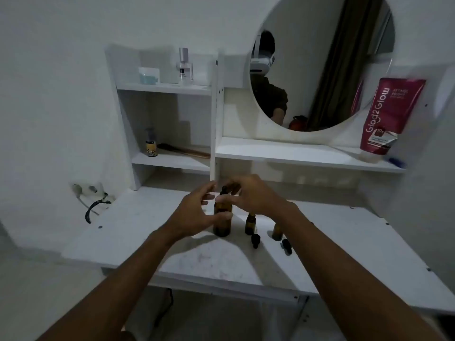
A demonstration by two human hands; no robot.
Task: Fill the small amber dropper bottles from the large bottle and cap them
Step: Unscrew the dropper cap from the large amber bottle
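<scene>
A large amber bottle [222,223] stands upright on the white desk [172,244], with a black dropper cap [224,190] on top. My left hand [197,212] wraps around the bottle's body. My right hand [248,195] has its fingers at the cap. To the right stand two small amber bottles, one [250,223] uncapped, the other [277,233] partly hidden by my right forearm. Two black dropper caps [255,240] [287,246] lie on the desk in front of them.
White shelves rise behind the desk, holding a small pump bottle [151,143], a brush [183,150], a clear perfume bottle [185,68] and a red tube [387,114]. A round mirror [320,62] hangs at the back. A wall socket with cable [94,200] is at left.
</scene>
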